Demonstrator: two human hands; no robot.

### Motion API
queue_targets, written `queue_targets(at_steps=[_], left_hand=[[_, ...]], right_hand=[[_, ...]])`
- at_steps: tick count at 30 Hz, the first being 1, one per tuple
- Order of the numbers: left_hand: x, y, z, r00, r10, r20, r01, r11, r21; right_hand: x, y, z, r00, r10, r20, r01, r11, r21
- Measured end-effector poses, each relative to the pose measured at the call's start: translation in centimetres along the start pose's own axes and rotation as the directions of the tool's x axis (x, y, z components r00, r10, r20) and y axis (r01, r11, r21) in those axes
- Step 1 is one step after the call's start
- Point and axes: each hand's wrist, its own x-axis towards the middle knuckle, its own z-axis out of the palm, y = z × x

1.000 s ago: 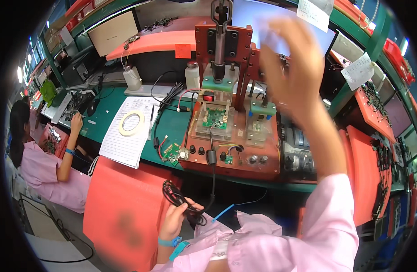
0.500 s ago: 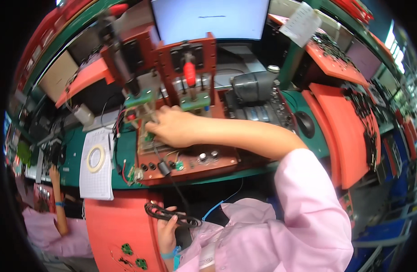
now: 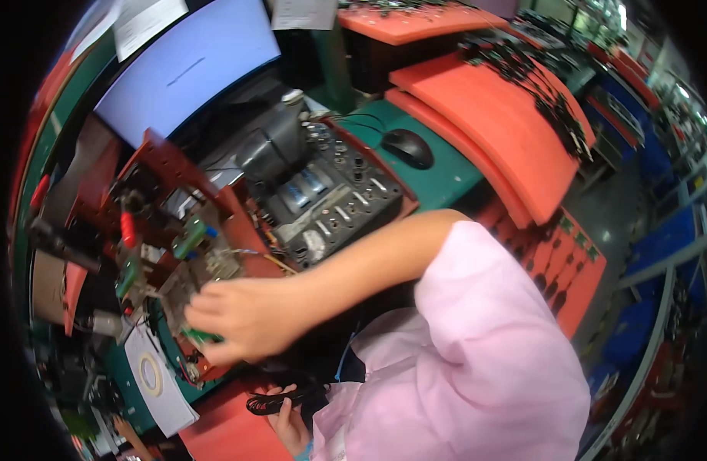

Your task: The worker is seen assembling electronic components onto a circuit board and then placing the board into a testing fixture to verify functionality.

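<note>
My right hand (image 3: 244, 316) is closed on a small green circuit board (image 3: 203, 336), of which only an edge shows below the fingers. It hovers at the front of a test fixture with red-handled clamps (image 3: 127, 229) and green blocks. Low in the view, close to my body, my left hand (image 3: 290, 427) grips a coiled black cable (image 3: 270, 402). Where the cable runs between my two hands is hidden behind my right forearm.
A black control box (image 3: 346, 201) with knobs and a black mouse (image 3: 407, 148) lie right of the fixture. Orange boards (image 3: 476, 131) carry dark cables. Left are papers (image 3: 169, 411) with a tape roll (image 3: 149, 374); a monitor (image 3: 196, 69) stands behind. Another person's hand (image 3: 126, 429) shows lower left.
The view has swung right, so the bench appears tilted and farther left. My right hand has come off the fixture toward me with the circuit board. My left hand keeps the cable.
</note>
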Motion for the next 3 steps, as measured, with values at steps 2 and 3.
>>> queue_targets(at_steps=[2, 3], left_hand=[[1.1, 1.8, 2.6, 0.991, -0.035, 0.128, 0.021, 0.994, 0.109], [1.0, 3.0, 4.5, 0.981, -0.048, 0.188, 0.018, 0.987, 0.16]], right_hand=[[-3.6, -2.1, -3.7, 0.995, 0.054, -0.087, -0.059, 0.997, -0.051], [-5.2, -3.7, -5.7, 0.989, 0.07, -0.132, -0.08, 0.994, -0.075]])
